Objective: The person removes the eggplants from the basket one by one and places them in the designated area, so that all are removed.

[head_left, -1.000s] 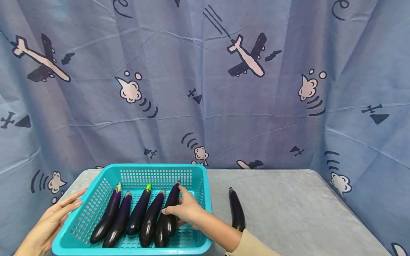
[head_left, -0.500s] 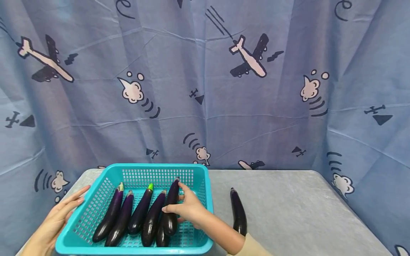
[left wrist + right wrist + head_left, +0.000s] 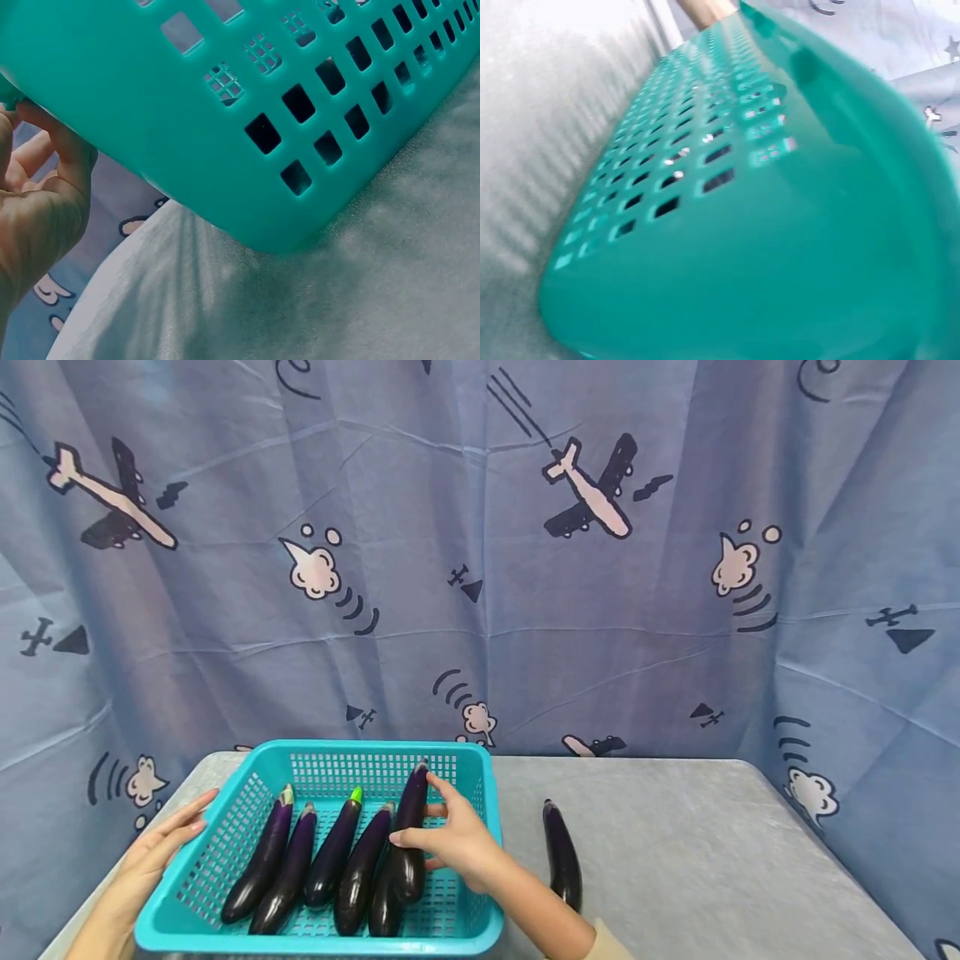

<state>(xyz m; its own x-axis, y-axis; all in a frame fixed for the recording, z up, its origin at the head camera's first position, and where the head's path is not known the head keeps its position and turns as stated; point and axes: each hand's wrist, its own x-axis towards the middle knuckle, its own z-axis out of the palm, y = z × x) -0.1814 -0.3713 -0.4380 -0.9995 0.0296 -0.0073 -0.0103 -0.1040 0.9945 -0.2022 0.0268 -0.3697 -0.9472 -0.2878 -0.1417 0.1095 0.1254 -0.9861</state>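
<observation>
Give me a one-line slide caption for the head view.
Left hand at the side of a turquoise basket, right hand gripping one of its eggplants, another eggplant on the gray table.

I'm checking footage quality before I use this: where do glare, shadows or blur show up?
Head: sharp and fairly evenly lit, with small glints on the eggplants; left wrist: soft shadows on the table beside the basket; right wrist: basket softly blurred, table washed out at top left.

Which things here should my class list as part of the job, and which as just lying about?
Job: right hand, held eggplant, basket, five other eggplants inside, left hand.
Just there: table, curtain, loose eggplant (perhaps for the job too).
</observation>
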